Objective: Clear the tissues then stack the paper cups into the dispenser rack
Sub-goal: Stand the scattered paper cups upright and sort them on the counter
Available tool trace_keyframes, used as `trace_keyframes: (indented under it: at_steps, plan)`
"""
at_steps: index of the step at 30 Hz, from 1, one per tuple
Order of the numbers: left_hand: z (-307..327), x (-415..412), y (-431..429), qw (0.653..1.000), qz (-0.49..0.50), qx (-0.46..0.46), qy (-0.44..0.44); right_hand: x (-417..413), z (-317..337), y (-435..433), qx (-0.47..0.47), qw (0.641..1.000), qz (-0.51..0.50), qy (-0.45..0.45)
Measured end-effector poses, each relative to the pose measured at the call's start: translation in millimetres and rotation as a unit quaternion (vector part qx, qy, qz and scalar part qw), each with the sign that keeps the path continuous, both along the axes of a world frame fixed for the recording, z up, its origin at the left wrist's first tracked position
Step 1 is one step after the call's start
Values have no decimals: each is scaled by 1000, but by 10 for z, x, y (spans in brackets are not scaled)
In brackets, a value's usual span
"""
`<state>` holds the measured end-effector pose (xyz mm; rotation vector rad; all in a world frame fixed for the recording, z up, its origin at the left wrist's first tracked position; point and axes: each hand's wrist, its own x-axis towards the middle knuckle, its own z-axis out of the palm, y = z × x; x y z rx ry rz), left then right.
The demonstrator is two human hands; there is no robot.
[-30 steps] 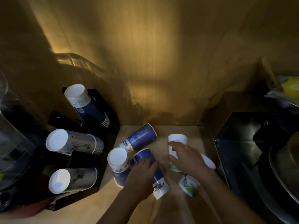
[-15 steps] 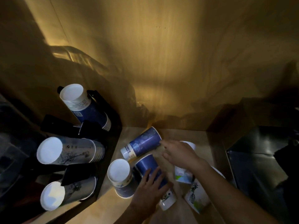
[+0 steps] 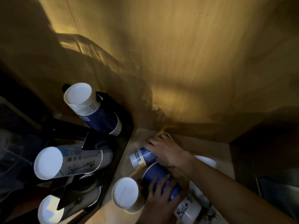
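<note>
Several blue-and-white paper cups lie on the wooden counter [image 3: 113, 212]. My right hand [image 3: 165, 151] is closed over a lying blue cup [image 3: 142, 157] near the back wall. My left hand [image 3: 160, 196] grips a second blue cup [image 3: 155, 173] lying just in front of it. An upside-down cup [image 3: 125, 193] stands beside my left hand. A white patterned cup [image 3: 187, 209] lies under my right forearm, and another white cup [image 3: 205, 160] shows behind it. The black dispenser rack [image 3: 90, 138] on the left holds three cup stacks [image 3: 90, 107], [image 3: 68, 160], [image 3: 51, 210]. No tissues are visible.
A wooden back wall [image 3: 178, 62] rises close behind the cups. A dark metal box [image 3: 265, 151] borders the counter on the right. Dim clear containers [image 3: 13, 151] stand at the far left, beyond the rack.
The view has shifted right and down. My right hand moved left off the white cup and closed over the rear blue cup. My left hand stayed on the front blue cup.
</note>
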<state>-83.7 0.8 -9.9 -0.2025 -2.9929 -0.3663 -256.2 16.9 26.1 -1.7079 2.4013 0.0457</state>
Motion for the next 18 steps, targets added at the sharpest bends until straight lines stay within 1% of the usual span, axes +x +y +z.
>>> trace_keyframes:
  at_steps: [2,7,9,12,14,15,18]
  plan:
    - [33,-11,-42,1000,8,-11,5,-39,-44,-86,28,999,15,-5]
    - [-22,-15,-23,998,36,8,58,-108,-130,-127,91,994,54,4]
    - [-16,-27,3,996,52,20,63,-100,-170,-81,92,994,57,16]
    - [34,-16,-25,994,75,52,56,-76,-208,-13,66,997,34,24]
    - [40,30,-36,989,90,109,48,-75,-185,23,39,999,3,8]
    - [32,54,-29,981,106,159,40,-79,-161,41,17,1000,-20,-2]
    - [68,100,21,935,189,301,21,-97,-60,133,-77,987,-115,-79]
